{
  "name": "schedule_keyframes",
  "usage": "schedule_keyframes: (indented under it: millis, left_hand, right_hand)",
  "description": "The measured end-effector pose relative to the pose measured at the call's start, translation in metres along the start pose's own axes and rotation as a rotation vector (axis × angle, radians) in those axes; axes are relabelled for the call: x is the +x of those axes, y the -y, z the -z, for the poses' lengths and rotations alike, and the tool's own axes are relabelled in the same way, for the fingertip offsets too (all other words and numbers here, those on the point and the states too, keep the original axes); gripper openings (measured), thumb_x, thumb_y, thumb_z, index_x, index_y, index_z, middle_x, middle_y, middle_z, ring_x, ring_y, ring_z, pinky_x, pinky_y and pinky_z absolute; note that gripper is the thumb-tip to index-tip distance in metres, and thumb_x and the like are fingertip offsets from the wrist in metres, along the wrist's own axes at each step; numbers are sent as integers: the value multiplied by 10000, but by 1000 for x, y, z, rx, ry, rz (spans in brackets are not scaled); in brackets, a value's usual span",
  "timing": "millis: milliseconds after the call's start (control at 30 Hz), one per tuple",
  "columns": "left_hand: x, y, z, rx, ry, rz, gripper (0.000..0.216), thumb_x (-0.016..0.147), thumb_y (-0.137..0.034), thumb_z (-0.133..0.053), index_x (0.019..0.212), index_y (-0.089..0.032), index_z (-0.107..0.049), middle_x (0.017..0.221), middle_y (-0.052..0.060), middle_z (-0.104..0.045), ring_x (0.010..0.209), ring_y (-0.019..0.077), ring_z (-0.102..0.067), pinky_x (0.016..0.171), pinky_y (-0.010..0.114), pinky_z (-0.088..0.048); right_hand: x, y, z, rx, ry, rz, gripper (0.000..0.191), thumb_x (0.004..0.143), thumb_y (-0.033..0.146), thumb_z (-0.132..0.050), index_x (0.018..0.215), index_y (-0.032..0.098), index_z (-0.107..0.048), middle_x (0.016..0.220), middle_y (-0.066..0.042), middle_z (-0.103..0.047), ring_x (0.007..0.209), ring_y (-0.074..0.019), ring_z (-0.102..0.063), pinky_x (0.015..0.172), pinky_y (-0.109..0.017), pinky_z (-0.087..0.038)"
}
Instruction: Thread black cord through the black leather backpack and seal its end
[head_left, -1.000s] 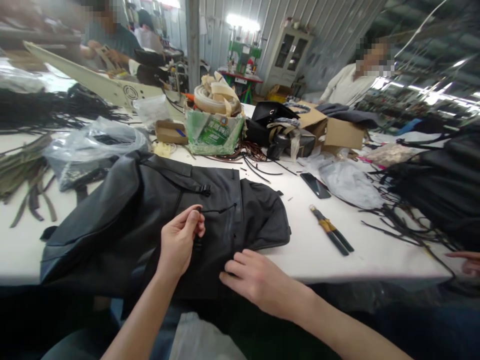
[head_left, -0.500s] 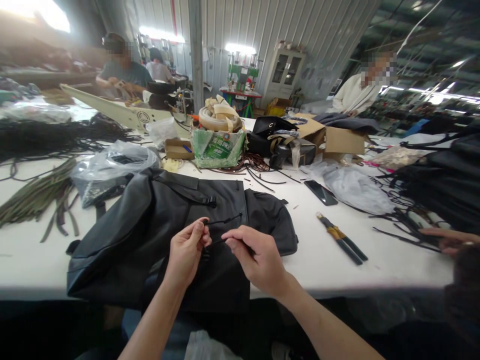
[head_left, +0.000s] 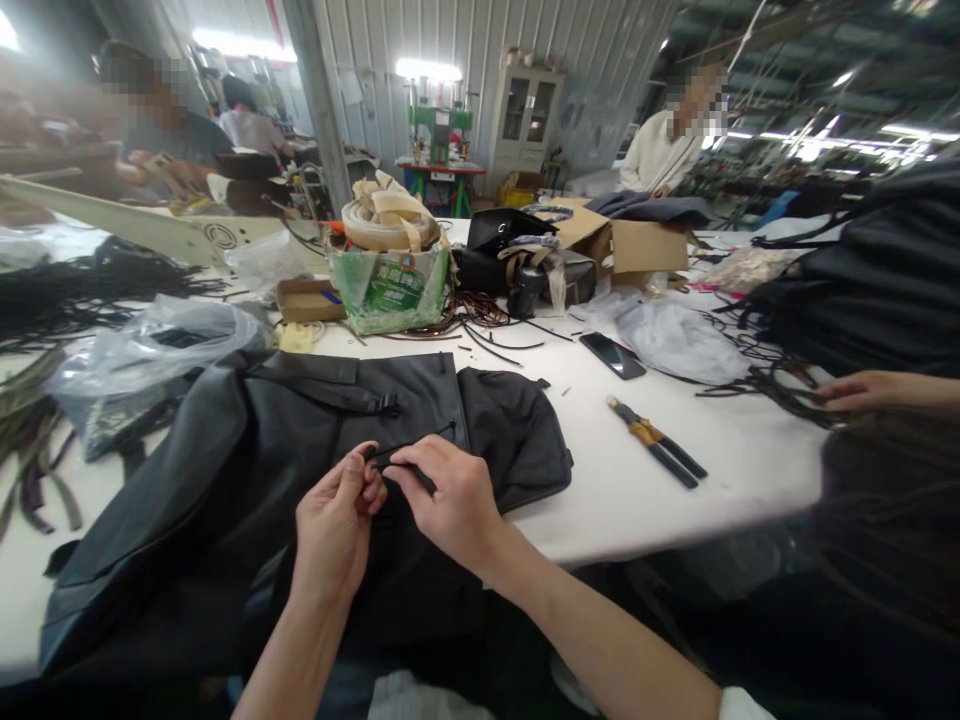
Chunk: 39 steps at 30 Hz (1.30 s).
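Facing the bag (head_left: pixel 289 430), a green box (head_left: pixel 394 290) holds strips (head_left: pixel 382 226).

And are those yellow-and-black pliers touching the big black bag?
Apart. The head view shows it: a bare strip of the white table lies between the pliers and the nearest edge of the black bag.

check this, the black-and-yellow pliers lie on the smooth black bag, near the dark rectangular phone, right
No: the head view shows the pliers on the white tabletop, right of the bag; they are indeed near the phone.
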<state>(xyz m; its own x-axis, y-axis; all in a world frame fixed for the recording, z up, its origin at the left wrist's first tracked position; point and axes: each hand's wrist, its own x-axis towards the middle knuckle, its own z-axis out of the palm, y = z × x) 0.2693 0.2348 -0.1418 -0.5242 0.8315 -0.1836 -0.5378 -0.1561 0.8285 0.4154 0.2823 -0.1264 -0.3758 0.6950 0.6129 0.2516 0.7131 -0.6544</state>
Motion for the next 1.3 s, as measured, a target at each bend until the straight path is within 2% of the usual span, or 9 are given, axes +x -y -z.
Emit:
schedule_keyframes:
  millis: [233, 467, 800, 1000, 1300]
  left_hand:
    - [-1, 0, -1, 33, -20, -9, 618, 664, -523, -1066, 1030, -73, -852, 717, 6, -598, 586, 70, -466, 480, 173, -393]
    - [-3, 0, -3, 60, -35, -23, 590, 686, -533, -1053, 1019, -89, -851, 716, -5, -594, 578, 62, -456, 473, 166, -382]
    - [-5, 4, -4, 65, -46, -50, 560, 695, -514, -1051, 1023, -105, -853, 685, -11, -601, 564, 70, -480, 464, 169, -389]
    - [-6, 7, -2, 80, -53, -72, 561, 695, -507, -1051, 1041, -109, -861, 692, -7, -612, 572, 74, -499, 467, 168, -406]
    - [-9, 6, -6, 90, -80, -95, 548, 648, -486, -1070, 1013, -127, -873, 674, -17, -621, 547, 73, -515, 455, 164, -403]
  right_hand:
    - [3, -2, -5, -142, 59, 44, 192, 1133, 244, -570, 1190, 223, -751, 987, -62, -766, 913, -184, -748, 833, -278, -584]
    - [5, -5, -10, -158, 55, 32, 171, 1149, 291, -581, 1090, 211, -720, 984, -59, -767, 915, -174, -746, 861, -275, -571]
    - [4, -8, -15, -192, 94, 55, 197, 1167, 299, -559, 1079, 210, -711, 994, -48, -760, 936, -172, -745, 863, -264, -560]
    - [3, -10, -14, -199, 137, 121, 206, 1166, 252, -536, 1248, 205, -719, 1107, -66, -785, 1013, -184, -746, 914, -287, -576]
    - [4, -5, -13, -314, 155, 144, 175, 1117, 241, -549, 1063, 209, -713, 972, -60, -761, 887, -199, -699, 827, -338, -538]
